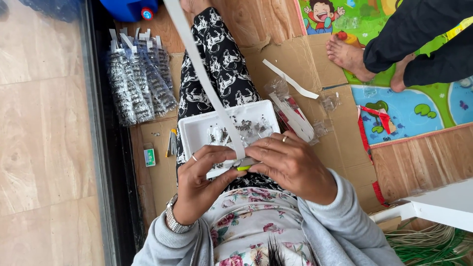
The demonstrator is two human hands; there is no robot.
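White paper strip (pixel 204 74) runs down from the top edge of the view, over the patterned trouser leg (pixel 219 69), and ends between the two hands, just above the near rim of the white tray (pixel 189 130) on the lap. Fingertips of the left hand (pixel 199 180) are curled shut, thumb against forefinger, pinching the strip's lower end together with a small yellow-green piece (pixel 243 168). Fingers of the right hand (pixel 290 165) are bent closed over the same spot from the other side, pressing on the strip and on something grey beneath it.

Such a strip looks thin, light and limp; it would likely crease or tear if pulled hard, so a flat pinch close to the working end seems the safest hold.

Small dark metal parts (pixel 246 127) lie scattered in the tray. Bundles of clear bags (pixel 138 83) sit on the cardboard sheet (pixel 295 54) to the left; loose strips and wrappers (pixel 295 113) lie to the right, and another person's bare feet (pixel 352 59) rest on a colourful play mat (pixel 419 111).

What the yellow-green piece is stays unclear, the grey item is mostly covered by fingers, and the strip's upper end is cut off by the frame
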